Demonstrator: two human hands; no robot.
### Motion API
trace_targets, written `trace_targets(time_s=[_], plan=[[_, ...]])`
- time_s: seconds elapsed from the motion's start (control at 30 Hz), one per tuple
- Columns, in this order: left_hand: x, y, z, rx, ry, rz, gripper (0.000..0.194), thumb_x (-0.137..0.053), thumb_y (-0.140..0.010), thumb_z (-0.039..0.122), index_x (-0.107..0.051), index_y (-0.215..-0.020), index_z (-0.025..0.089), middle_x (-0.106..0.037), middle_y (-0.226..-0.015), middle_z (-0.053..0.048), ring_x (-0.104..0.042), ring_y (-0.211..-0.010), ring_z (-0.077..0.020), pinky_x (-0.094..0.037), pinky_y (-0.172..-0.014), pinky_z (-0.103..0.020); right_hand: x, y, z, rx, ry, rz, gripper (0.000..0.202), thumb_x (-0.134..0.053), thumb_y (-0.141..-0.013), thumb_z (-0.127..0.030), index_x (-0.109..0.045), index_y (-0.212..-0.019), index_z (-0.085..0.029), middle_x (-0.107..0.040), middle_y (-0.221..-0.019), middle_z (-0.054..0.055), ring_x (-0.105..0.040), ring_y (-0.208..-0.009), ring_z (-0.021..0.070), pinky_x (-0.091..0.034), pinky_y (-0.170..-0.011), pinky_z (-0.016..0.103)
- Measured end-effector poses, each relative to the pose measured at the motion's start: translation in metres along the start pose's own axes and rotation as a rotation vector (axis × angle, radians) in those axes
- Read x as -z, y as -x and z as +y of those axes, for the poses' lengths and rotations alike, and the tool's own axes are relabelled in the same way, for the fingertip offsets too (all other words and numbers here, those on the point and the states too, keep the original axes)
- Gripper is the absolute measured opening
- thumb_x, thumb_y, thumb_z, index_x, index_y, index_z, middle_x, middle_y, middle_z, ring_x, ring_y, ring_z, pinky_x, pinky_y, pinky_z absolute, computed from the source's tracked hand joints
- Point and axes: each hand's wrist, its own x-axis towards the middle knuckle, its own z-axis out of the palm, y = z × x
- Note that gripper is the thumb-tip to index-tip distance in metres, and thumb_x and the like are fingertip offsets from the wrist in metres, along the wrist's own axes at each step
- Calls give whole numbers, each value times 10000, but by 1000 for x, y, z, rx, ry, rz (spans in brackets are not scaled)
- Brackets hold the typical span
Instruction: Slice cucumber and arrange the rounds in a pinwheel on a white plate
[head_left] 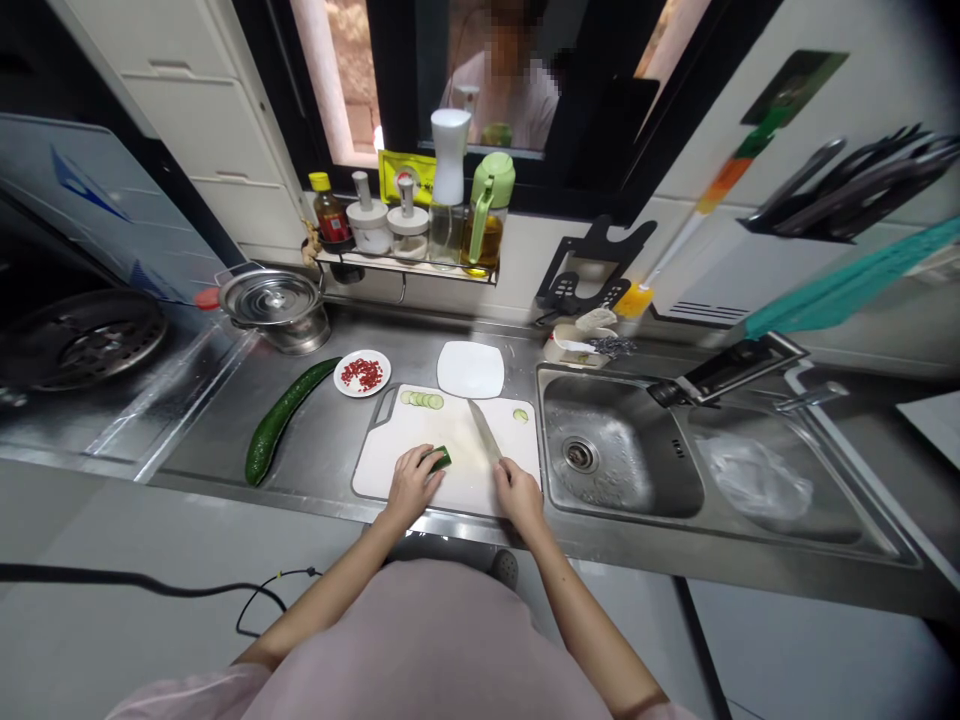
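My left hand [411,486] is clamped on a short cucumber piece [442,458] on the white cutting board [459,492]. My right hand [519,492] is wrapped around the handle of a kitchen knife [484,432], its blade pointing away from me; whether the edge touches the board, I can't tell. The middle of the board looks damp, so the piece could skid under my fingertips and bring them into the blade's path. It's a stub, leaving little to grip. If the board slips on the steel counter [217,440], the cucumber slices [422,400] might scatter.
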Motion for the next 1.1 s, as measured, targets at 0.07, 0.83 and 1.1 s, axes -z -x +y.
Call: trace_targets(time_s=[0.07, 0.83, 1.1], plan=[[-2, -1, -3, 2, 28, -9, 298, -556, -880, 244, -589, -1176, 234, -609, -1139, -87, -568, -1067, -217, -480, -918, -395, 0, -1, -2, 22, -5, -11, 380, -323, -990, -393, -628, -1118, -207, -714, -972, 64, -633, -877, 177, -318, -641, 225], [-2, -16, -18, -9, 27, 4, 304, -493, -915, 247, -636, -1184, 256, -608, -1097, -78, -592, -1008, -184, -510, -905, -352, 9, 19, -55, 202, 243, -211, 326, -278, -1005, -331, -533, -1153, -192, -705, -972, 115, -662, -911, 222, -386, -731, 281], [-2, -18, -20, -23, 85, -2, 304, -486, -912, 228, -634, -1177, 235, -593, -1085, -83, -578, -1007, -183, -506, -911, -353, 6, 19, -59, 200, 232, -224, 315, -290, -1003, -321, -532, -1147, -180, -698, -980, 127, -661, -923, 228, -399, -746, 289]])
